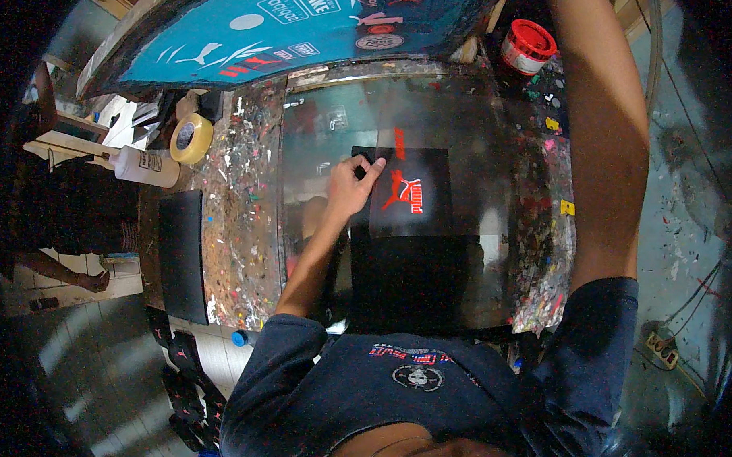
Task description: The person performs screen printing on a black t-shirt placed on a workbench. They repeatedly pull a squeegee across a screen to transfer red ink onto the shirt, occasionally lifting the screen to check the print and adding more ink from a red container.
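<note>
A flat black panel (408,278) lies on the shiny worktop in front of me, with a red and white leaping-animal print (403,195) in its upper part. My left hand (356,182) is at the panel's upper left, thumb and forefinger pinched together beside the print. A thin, see-through greyish layer seems to lie around the print; whether the fingers grip its edge or the panel is not clear. A red smear (399,143) shows just above. My right arm (603,132) reaches up past the right side, and its hand is beyond the upper edge of the picture.
A blue printing screen (252,39) is tilted up at the back. A red-rimmed paint tub (528,47) stands back right. Tape roll (191,138), plastic bottle (146,166) and dark board (184,254) are at left. Another person's hand (94,280) shows far left.
</note>
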Demonstrator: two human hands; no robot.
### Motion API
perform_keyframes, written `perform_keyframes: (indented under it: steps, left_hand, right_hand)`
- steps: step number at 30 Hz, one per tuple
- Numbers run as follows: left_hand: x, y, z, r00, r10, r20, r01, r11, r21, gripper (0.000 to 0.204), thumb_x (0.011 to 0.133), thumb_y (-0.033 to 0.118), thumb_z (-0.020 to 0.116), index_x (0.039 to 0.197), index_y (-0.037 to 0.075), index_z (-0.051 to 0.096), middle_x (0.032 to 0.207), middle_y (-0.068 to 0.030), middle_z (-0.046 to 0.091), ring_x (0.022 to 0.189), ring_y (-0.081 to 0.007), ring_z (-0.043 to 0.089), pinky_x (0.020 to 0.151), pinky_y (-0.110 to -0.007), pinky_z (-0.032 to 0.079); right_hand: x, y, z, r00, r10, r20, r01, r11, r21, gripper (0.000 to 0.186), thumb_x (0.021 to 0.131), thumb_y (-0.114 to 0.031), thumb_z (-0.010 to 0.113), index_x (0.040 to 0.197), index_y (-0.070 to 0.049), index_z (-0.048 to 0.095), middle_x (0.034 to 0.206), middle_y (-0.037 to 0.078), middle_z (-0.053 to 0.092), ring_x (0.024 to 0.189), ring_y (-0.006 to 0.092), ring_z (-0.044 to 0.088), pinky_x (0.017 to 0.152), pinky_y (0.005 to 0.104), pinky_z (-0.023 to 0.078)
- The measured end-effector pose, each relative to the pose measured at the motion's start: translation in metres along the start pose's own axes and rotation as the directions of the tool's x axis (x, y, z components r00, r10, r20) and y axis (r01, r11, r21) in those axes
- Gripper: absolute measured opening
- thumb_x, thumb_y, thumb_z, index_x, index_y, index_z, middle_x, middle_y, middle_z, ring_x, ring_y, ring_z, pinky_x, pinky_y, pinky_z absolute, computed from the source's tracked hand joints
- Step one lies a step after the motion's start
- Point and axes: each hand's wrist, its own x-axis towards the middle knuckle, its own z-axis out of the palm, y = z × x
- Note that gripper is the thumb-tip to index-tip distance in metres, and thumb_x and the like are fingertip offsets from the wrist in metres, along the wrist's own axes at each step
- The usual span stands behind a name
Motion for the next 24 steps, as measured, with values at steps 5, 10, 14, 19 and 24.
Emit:
perform_keyframes:
  steps: [5, 10, 14, 19, 24]
  left_hand:
    - [0.000, -0.005, 0.002, 1.000, 0.024, 0.003, -0.024, 0.999, 0.021, 0.052, 0.090, 0.052, 0.073, 0.078, 0.002, 0.068, 0.075, -0.0247, 0.062, 0.069, -0.0378, 0.062, 0.064, -0.047, 0.045]
    - [-0.001, -0.002, 0.001, 1.000, 0.008, 0.007, -0.008, 1.000, 0.012, 0.052, 0.091, 0.051, 0.072, 0.077, 0.002, 0.068, 0.073, -0.0248, 0.061, 0.068, -0.0374, 0.062, 0.063, -0.048, 0.045]
    - [0.000, -0.005, 0.002, 0.997, 0.076, -0.031, -0.076, 0.997, 0.002, 0.050, 0.091, 0.050, 0.073, 0.075, 0.002, 0.067, 0.069, -0.0229, 0.063, 0.066, -0.0362, 0.063, 0.062, -0.047, 0.045]
    - [-0.001, 0.001, -0.001, 0.997, 0.078, -0.026, -0.078, 0.997, -0.011, 0.049, 0.091, 0.048, 0.073, 0.074, 0.002, 0.066, 0.067, -0.0206, 0.065, 0.065, -0.0351, 0.064, 0.061, -0.046, 0.045]
    - [0.000, 0.001, -0.003, 0.999, 0.027, 0.025, -0.027, 1.000, -0.010, 0.049, 0.091, 0.048, 0.073, 0.073, 0.002, 0.066, 0.065, -0.0200, 0.063, 0.063, -0.0338, 0.061, 0.061, -0.045, 0.044]
  right_hand:
    - [0.002, 0.004, 0.004, 0.998, -0.024, -0.059, 0.023, 1.000, -0.013, 0.086, 0.062, -0.065, 0.087, 0.112, 0.004, 0.076, 0.112, 0.023, 0.075, 0.099, 0.0337, 0.072, 0.090, 0.0387, 0.055]
    - [0.000, 0.001, 0.001, 1.000, 0.002, -0.009, -0.002, 1.000, 0.009, 0.088, 0.061, -0.065, 0.087, 0.113, 0.004, 0.075, 0.113, 0.024, 0.074, 0.101, 0.0339, 0.072, 0.090, 0.0389, 0.055]
    - [0.007, 0.004, 0.006, 0.999, 0.011, -0.044, -0.012, 1.000, -0.020, 0.090, 0.060, -0.066, 0.087, 0.114, 0.005, 0.075, 0.114, 0.024, 0.074, 0.101, 0.0340, 0.072, 0.090, 0.0388, 0.055]
    - [0.003, 0.006, 0.006, 0.998, -0.009, -0.069, 0.007, 1.000, -0.022, 0.092, 0.059, -0.068, 0.087, 0.114, 0.005, 0.075, 0.114, 0.023, 0.074, 0.101, 0.0338, 0.072, 0.090, 0.0386, 0.055]
    - [0.002, 0.002, 0.000, 1.000, 0.000, 0.007, 0.000, 1.000, -0.005, 0.091, 0.059, -0.068, 0.087, 0.113, 0.005, 0.075, 0.113, 0.023, 0.075, 0.101, 0.0339, 0.072, 0.090, 0.0392, 0.055]
